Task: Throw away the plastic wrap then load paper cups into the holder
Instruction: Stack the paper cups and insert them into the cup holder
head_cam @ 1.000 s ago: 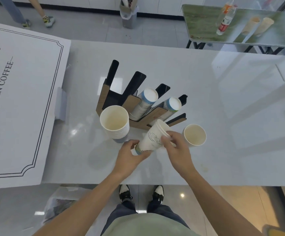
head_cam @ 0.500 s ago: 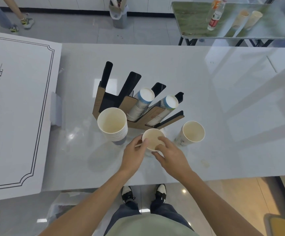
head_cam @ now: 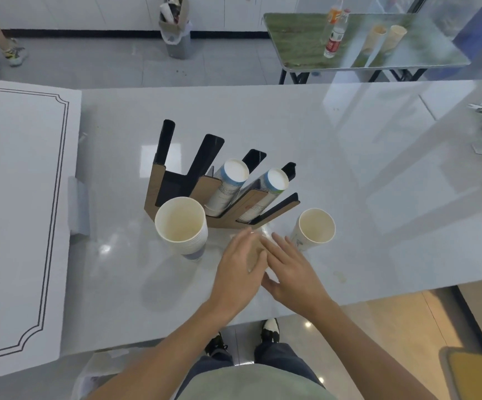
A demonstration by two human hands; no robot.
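- White glossy bench (head_cam: 349,174) carries a cup holder (head_cam: 214,192) of brown cardboard-like panels and black slanted channels; everything below is placed from this holder.
- Printing on the cups is too blurred to read; no brand can be made out.
- In the holder's two right channels lie two stacks of paper cups, bottoms up: one (head_cam: 231,180) in the middle, another (head_cam: 271,189) to its right. The two left channels show only black lining.
- Just in front of the holder's left end stands a tall stack of white cups (head_cam: 180,226), mouth up, ribbed with rims.
- In front of its right end stands a single paper cup (head_cam: 314,228), upright, with faint blue print.
- Directly in front of the holder, the left hand (head_cam: 239,267) and right hand (head_cam: 294,269) are flat, fingers straight, pressed over a brownish cup (head_cam: 255,252) that shows between them, mostly hidden.
- Left of the holder lies a large white board (head_cam: 17,212) with a black double-line border.
- Far behind it stands a full waste bin (head_cam: 176,30); behind and right, a green table (head_cam: 364,39) with bottles and two cups.
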